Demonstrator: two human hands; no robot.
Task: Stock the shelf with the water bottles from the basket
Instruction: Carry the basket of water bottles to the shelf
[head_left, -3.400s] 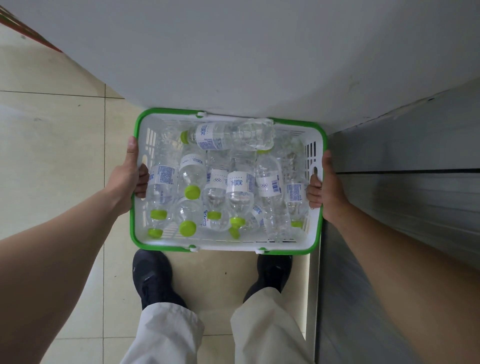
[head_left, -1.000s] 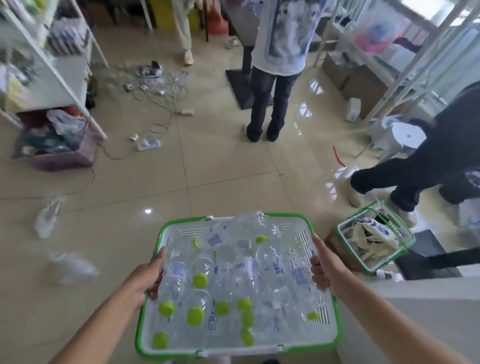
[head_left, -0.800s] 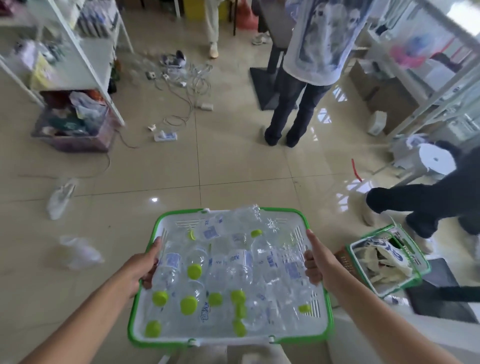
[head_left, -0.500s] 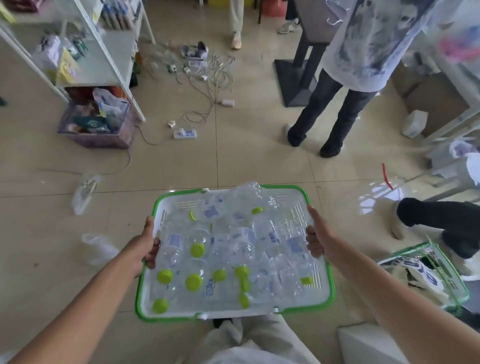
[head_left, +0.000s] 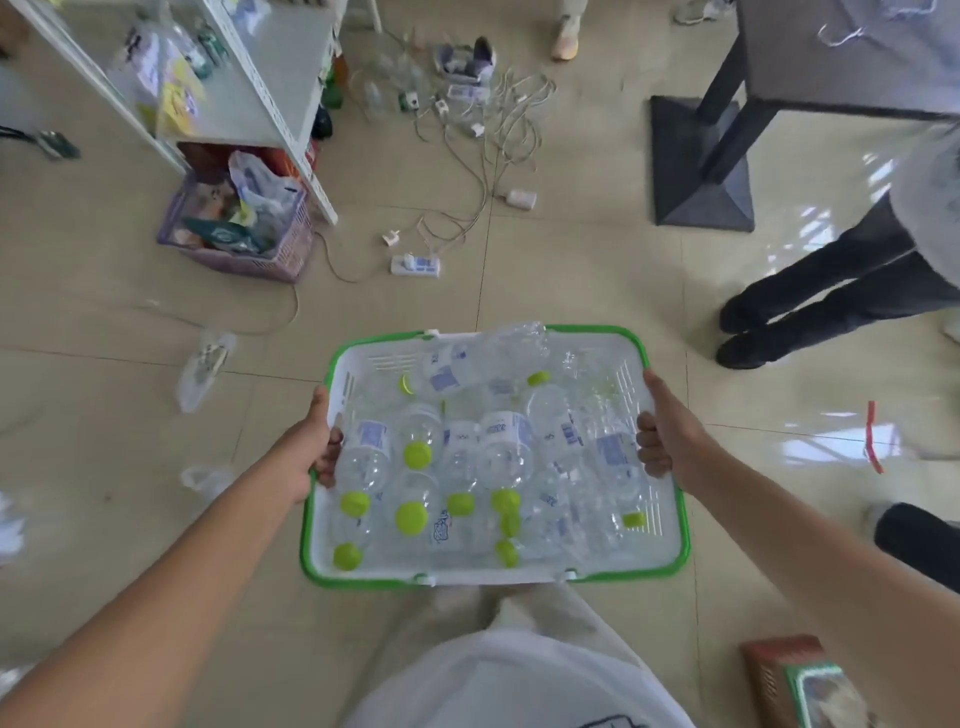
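You're holding the basket (head_left: 660, 540) out front above the floor (head_left: 571, 280), left hand (head_left: 311, 447) gripping its left rim, right hand (head_left: 670, 441) gripping the right. Water bottles (head_left: 488, 467) w/ green caps are lying piled inside; shelf (head_left: 260, 78) is standing far left.

place: mock shop/workroom | evidence: stocked metal shelving (head_left: 270, 98); loose cables (head_left: 483, 135) on tiled floor (head_left: 571, 270)

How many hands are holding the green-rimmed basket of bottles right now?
2. The left hand grips the left rim of the basket, and the right hand grips the right rim. No other hand is visible on it.
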